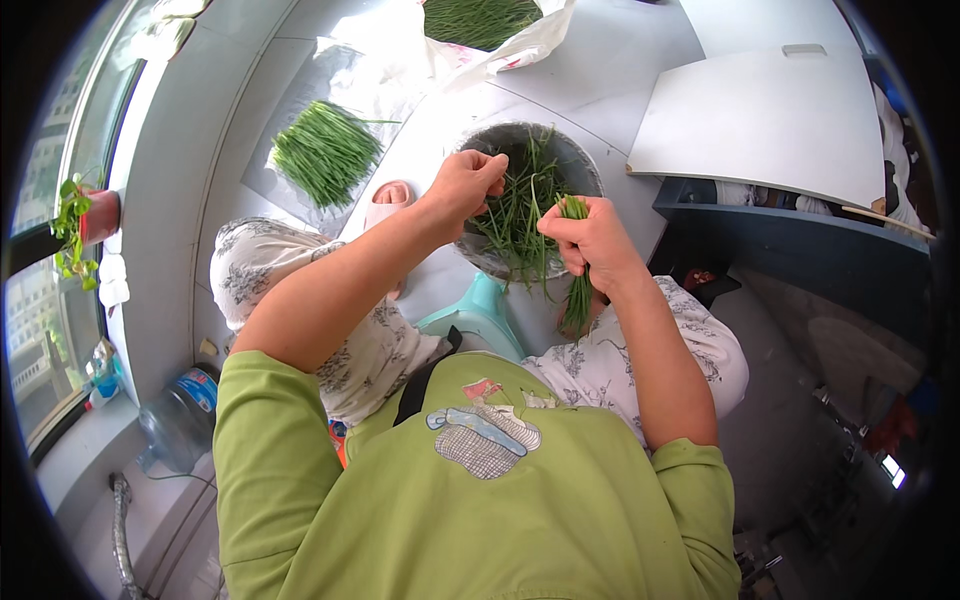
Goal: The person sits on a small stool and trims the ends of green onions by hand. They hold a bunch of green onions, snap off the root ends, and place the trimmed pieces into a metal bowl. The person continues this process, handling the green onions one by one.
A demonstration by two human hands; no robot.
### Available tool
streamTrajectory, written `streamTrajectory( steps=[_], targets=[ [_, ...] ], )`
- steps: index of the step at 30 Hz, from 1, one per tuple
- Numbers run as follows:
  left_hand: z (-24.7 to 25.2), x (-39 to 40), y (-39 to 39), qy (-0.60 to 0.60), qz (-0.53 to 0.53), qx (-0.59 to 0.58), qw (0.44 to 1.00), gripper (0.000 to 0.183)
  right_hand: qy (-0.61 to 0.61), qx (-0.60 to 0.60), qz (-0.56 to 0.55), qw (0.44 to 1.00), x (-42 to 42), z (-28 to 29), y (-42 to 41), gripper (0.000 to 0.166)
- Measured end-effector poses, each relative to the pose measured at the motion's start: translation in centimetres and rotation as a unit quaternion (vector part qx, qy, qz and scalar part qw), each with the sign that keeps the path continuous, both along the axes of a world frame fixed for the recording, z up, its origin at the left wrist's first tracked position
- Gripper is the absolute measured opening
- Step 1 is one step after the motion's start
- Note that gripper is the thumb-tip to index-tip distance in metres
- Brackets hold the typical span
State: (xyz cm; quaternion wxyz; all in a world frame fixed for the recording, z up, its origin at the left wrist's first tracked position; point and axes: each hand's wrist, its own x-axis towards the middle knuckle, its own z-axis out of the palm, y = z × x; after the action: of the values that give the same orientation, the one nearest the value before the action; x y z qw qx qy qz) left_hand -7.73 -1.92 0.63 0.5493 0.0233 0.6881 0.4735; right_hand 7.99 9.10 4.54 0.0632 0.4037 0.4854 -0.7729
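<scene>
My right hand (592, 236) is closed around a small bunch of green garlic chives (577, 304), at the right rim of a round bucket (589, 161). My left hand (469, 187) hovers over the bucket's left side, its fingertips pinched together; whether something thin is between them cannot be told. Loose, tangled green leaves (525, 202) lie in the bucket. A neat pile of chives (328, 154) rests on a grey plastic sheet (281, 131) on the floor at the upper left. More chives (480, 21) fill a white plastic bag (551, 37) beyond the bucket.
A turquoise plastic stool (480, 319) is beneath me. An open dark drawer (795, 232) and white cabinet panel (757, 124) stand at the right. Along the left are a window, a potted plant (97, 217) and a large water bottle (180, 412). My slippered foot (390, 199) is beside the bucket.
</scene>
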Motion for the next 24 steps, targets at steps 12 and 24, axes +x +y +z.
streamTrajectory(
  steps=[12,24],
  targets=[
    [-0.1,0.4,-0.4,-0.087,-0.137,0.138,0.977,0.016,-0.006,-0.013,0.021,1.000,0.7,-0.4,0.5,0.013],
    [-0.2,1.1,-0.5,-0.084,-0.119,0.125,0.981,0.015,0.001,0.015,-0.002,1.000,0.5,-0.8,0.0,0.013]
  ],
)
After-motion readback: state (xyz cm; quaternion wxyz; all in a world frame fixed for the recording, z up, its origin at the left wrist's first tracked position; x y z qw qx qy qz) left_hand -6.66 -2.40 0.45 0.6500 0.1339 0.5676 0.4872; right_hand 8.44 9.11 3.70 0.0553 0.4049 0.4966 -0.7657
